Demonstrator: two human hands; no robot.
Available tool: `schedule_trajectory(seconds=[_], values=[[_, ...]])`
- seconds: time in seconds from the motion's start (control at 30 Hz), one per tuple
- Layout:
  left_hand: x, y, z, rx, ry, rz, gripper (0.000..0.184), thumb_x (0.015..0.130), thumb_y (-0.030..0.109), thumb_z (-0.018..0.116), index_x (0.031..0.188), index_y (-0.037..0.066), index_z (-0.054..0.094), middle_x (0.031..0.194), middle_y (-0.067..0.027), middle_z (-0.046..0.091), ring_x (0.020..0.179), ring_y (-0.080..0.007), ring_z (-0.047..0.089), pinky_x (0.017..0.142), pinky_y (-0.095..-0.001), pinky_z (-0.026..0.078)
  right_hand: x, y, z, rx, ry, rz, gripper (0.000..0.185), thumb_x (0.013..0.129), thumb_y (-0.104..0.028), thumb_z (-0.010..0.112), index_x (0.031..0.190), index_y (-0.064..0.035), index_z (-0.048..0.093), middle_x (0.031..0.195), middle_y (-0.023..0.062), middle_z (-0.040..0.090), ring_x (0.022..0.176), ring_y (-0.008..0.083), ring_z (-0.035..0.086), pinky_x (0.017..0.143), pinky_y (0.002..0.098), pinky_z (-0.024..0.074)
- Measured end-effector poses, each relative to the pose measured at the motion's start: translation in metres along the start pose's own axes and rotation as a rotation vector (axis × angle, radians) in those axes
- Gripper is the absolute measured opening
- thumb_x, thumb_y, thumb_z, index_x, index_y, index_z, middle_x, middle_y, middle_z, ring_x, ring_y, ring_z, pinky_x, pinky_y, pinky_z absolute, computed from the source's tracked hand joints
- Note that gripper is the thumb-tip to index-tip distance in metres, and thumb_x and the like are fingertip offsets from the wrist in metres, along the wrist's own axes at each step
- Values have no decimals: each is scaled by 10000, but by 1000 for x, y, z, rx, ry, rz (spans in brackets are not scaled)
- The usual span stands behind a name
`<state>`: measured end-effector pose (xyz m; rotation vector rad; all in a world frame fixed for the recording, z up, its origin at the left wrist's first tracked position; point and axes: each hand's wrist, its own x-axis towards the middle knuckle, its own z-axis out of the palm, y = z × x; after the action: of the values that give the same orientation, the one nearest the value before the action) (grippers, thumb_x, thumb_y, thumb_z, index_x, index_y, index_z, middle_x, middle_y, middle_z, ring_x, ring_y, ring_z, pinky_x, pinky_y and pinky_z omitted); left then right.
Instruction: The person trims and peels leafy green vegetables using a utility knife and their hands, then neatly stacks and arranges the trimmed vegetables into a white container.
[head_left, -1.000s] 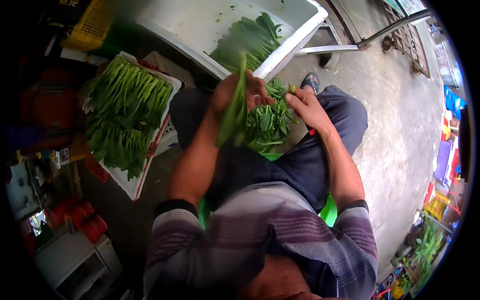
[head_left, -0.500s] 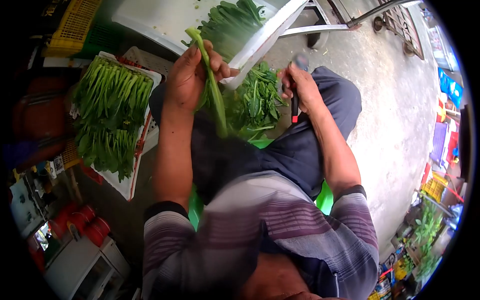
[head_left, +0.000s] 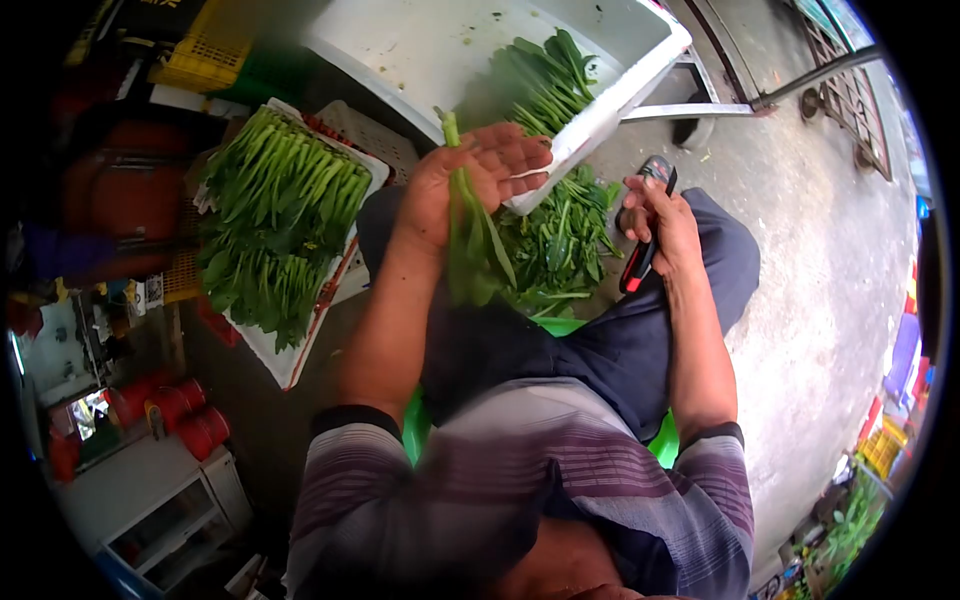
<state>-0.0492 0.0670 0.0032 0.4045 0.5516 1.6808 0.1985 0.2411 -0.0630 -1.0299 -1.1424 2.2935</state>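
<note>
A leafy green stalk [head_left: 468, 235], like choy sum, lies against my left hand [head_left: 440, 190], its cut end up and leaves hanging toward my lap. The thumb side keeps hold of it while the other fingers stretch out flat. In my right hand [head_left: 672, 222] is a black utility knife [head_left: 642, 264] with a red end, held over my thigh. Between the hands, lower down, a loose heap of green leaves [head_left: 560, 235] is visible. Beyond them, a bunch of greens [head_left: 550, 88] rests inside a white foam box [head_left: 375, 45].
To the left, trimmed greens [head_left: 285, 185] are laid in rows on a white tray [head_left: 300, 362]. Yellow crates [head_left: 205, 50] stand behind it. A wheeled metal rack [head_left: 845, 90] is at the upper right on concrete. I sit on a green stool [head_left: 415, 430].
My left fingers have uncurled from around the stalk and spread out. The stalk now hangs leaf-down by the palm. The view has shifted, and the knife in my right hand shows more fully.
</note>
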Motion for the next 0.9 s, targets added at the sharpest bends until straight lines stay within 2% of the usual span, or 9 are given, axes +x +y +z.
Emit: schedule_trajectory(seconds=[0.07,0.2,0.47,0.57,0.67,0.73,0.77,0.8,0.9], values=[[-1,-1,-2,37,46,3,586,965,370,514,1374,-47,482,1381,-275,525,1295,-411,497,1112,-534,364,-1,-2,4,-39,16,13,385,992,-315,597,1167,28,599,872,36,659,451,58,423,472,224,442],[-15,7,4,51,105,12,768,953,372,571,1483,-101,279,1522,-321,330,1404,-469,351,1166,-588,272,-1,-3,2,-43,17,24,418,997,-300,585,1234,42,561,971,86,701,447,59,427,464,224,436],[-36,15,-9,70,110,81,802,918,453,630,1496,-19,335,1499,-298,383,1362,-476,409,1129,-584,338,-6,-4,6,-89,34,26,463,996,-314,588,1265,58,526,1020,126,706,447,70,401,481,241,443],[-58,51,4,243,115,142,635,978,368,584,1457,-5,395,1309,-277,581,1143,-426,618,1003,-518,483,-5,3,3,-88,54,1,491,1018,-353,541,1265,72,555,1021,155,711,441,81,423,470,231,449],[-99,123,14,659,328,180,502,1016,283,542,1420,1,446,1096,-211,689,862,-311,706,841,-412,558,0,8,-5,-108,37,-13,486,1017,-364,543,1248,62,574,1009,147,715,446,87,442,463,228,450],[-121,169,17,1200,619,256,437,1033,264,527,1375,-5,493,947,-147,711,673,-216,666,717,-341,550,0,5,-1,-149,59,1,485,1016,-370,543,1237,61,581,993,133,712,449,88,448,452,227,445],[-130,190,21,1361,749,255,419,1042,267,519,1358,-9,513,978,-134,701,669,-157,632,695,-316,532,2,7,-2,-143,53,9,489,1017,-373,539,1236,62,580,973,120,701,450,90,449,452,228,446],[-136,212,17,1512,903,190,458,1033,318,534,1365,3,513,1045,-152,698,798,-235,677,742,-361,539,4,9,-2,-129,56,6,450,1011,-367,557,1195,41,601,941,117,715,438,93,449,447,233,440],[-139,264,-11,2143,1092,-54,506,1030,376,521,1383,13,508,1144,-193,680,992,-334,672,840,-435,531,5,10,3,-133,58,11,408,1010,-360,566,1149,19,624,899,105,724,434,95,451,443,238,433]])
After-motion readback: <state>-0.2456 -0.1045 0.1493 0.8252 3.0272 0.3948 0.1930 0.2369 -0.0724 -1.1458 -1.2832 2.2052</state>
